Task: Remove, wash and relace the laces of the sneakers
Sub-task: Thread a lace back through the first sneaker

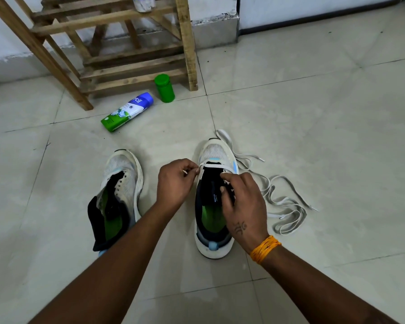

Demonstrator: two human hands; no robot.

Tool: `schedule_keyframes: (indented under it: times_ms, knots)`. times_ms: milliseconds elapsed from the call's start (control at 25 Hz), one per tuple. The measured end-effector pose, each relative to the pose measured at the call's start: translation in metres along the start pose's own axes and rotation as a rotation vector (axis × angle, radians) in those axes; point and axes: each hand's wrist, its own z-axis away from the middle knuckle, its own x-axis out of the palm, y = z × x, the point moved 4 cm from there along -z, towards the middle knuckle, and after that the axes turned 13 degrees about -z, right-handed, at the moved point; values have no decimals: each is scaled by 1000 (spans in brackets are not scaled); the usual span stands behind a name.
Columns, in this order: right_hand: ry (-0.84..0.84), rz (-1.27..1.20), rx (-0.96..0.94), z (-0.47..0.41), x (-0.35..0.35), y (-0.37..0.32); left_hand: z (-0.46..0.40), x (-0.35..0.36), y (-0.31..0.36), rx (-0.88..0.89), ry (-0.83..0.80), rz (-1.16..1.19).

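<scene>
Right sneaker: your right sneaker (216,195) stood upright on the tiled floor (313,113), toe pointing away from you, directly under both of your hands.
Left hand: your left hand (174,181) sat at the shoe's left edge near the front eyelets, its fingertips pinching the end of the lace (220,166).
Right hand: your right hand (242,202) lay over the shoe's right side, fingers curled onto the eyelet row and the dark tongue; you wore an orange thread band (264,249) at that wrist.
Lace: one white strand crossed the shoe at the front eyelets between your two hands.
Loose laces: a pile of loose laces (283,202) lay on the floor just right of the shoe, beside your right hand.
Left sneaker: the left sneaker (119,195) lay unlaced and tilted, left of your left forearm, untouched.
Behind: a spray can (128,112) lay on its side and a green container (164,88) stood by a wooden rack (117,50).
</scene>
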Motion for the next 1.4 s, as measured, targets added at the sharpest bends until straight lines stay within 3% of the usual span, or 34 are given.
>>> schedule_keyframes:
  times_ms: [120,200,280,400,520,600,720,800,880,1080,1160,1280,1400]
  knots:
    - [-1,4,-10,1,-1,1,-5,0,9,45,3,-118]
    - [14,7,-7,1,-4,3,-7,-2,-2,-84,-14,-315]
    - [24,0,2,0,-7,4,-3,-5,-18,-238,-200,-577]
    - [18,-5,-3,0,-7,3,-2,-8,-21,-141,-358,-780]
    - [19,-5,-12,0,-7,5,-9,-3,5,139,-291,-646]
    - [23,0,-6,0,-7,6,-11,1,20,234,-236,-621]
    - [17,3,-11,0,-9,5,-11,-7,10,50,-231,-740]
    - [10,2,-18,0,-10,6,-9,-17,-5,-94,-349,-864]
    - [-3,-6,-32,0,-10,5,-8,-21,-9,-77,-426,-965]
    - [-3,3,-36,-1,-8,5,-16,-5,34,240,-255,-808]
    - [2,2,-30,-1,-9,6,-15,-5,32,181,-268,-823]
    - [-8,10,-24,0,-10,5,-11,-21,5,-60,-361,-915]
    - [-4,6,-42,0,-10,4,-7,-26,-7,-37,-440,-992]
